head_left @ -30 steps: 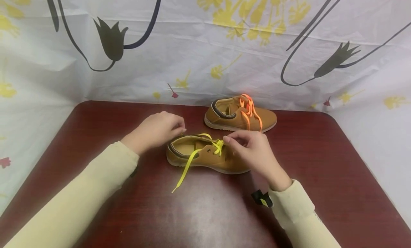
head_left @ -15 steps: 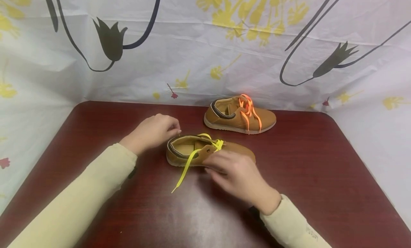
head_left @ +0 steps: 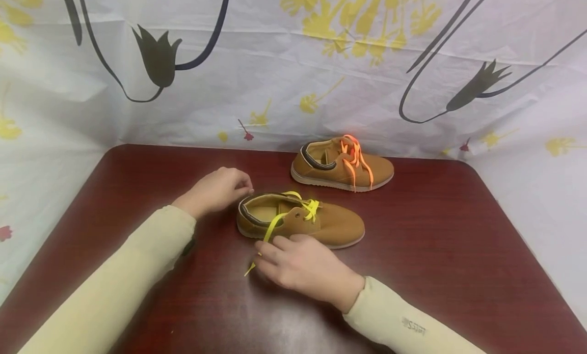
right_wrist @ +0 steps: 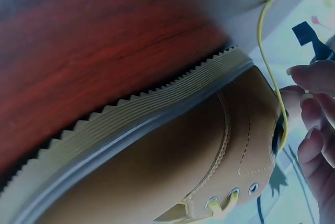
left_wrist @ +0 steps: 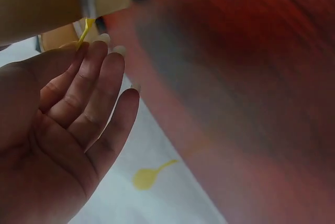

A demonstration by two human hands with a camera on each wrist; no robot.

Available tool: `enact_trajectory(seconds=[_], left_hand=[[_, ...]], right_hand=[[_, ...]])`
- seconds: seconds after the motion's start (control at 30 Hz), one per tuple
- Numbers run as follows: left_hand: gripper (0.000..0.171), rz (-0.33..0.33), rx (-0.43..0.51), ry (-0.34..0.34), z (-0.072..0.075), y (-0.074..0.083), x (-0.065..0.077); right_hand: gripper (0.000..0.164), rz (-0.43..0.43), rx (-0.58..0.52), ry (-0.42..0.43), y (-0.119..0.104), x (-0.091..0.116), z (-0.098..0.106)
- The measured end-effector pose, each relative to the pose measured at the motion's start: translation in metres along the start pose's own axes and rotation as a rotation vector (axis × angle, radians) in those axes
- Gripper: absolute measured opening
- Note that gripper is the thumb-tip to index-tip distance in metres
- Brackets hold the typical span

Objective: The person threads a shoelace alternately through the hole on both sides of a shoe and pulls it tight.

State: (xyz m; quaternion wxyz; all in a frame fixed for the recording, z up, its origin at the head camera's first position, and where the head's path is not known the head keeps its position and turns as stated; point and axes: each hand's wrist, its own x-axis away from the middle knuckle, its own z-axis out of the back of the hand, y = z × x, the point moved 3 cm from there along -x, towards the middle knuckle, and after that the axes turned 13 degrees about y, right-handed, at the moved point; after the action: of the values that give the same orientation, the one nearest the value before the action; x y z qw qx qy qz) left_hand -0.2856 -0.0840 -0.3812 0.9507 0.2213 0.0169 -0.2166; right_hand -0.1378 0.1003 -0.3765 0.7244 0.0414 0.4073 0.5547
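A tan shoe (head_left: 341,224) with yellow laces stands on the table, toe to the right. At its heel, my left hand (head_left: 220,191) pinches the far yellow shoelace (left_wrist: 85,31) between thumb and index finger, as the left wrist view shows. The near loose lace end (right_wrist: 267,59) hangs over the shoe's side onto the table. Beside that end is my right hand (head_left: 307,267), fingers loosely bent. In the right wrist view, its fingertips are close to the lace but apart from it. The laces cross at the tongue (head_left: 312,209).
A second tan shoe (head_left: 378,170) with orange laces (head_left: 355,158) stands behind, near the table's back edge. The dark red table (head_left: 440,252) is enclosed by a white patterned sheet (head_left: 257,63) at the back and sides.
My right hand has left the lace crossing, moving left and toward the front to the near lace end. My left hand has shifted slightly left. The shoes have stayed put.
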Motion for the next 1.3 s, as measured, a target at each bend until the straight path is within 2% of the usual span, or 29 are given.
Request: enact_trajectory(seconds=[0.17, 0.5, 0.8, 0.93, 1.13, 1.3], left_hand=[[0.013, 0.001, 0.038, -0.015, -0.010, -0.009, 0.000], [0.014, -0.016, 0.124, 0.000, -0.024, -0.016, -0.001], [0.017, -0.004, 0.156, 0.007, -0.032, -0.017, -0.003], [0.018, 0.010, 0.167, -0.005, -0.032, -0.017, -0.004], [0.020, 0.026, 0.172, -0.041, -0.029, -0.017, -0.004], [0.020, 0.025, 0.168, -0.030, -0.025, -0.019, -0.002]], right_hand=[[0.022, 0.056, 0.039, -0.010, -0.003, -0.006, -0.006], [0.021, 0.064, 0.039, -0.077, -0.004, -0.007, -0.017], [0.022, 0.073, 0.041, -0.077, -0.001, -0.008, -0.022], [0.021, 0.076, 0.065, -0.088, 0.000, -0.009, -0.023], [0.018, 0.050, 0.088, -0.150, 0.000, -0.010, -0.026], [0.016, 0.015, 0.100, -0.194, -0.002, -0.011, -0.028]])
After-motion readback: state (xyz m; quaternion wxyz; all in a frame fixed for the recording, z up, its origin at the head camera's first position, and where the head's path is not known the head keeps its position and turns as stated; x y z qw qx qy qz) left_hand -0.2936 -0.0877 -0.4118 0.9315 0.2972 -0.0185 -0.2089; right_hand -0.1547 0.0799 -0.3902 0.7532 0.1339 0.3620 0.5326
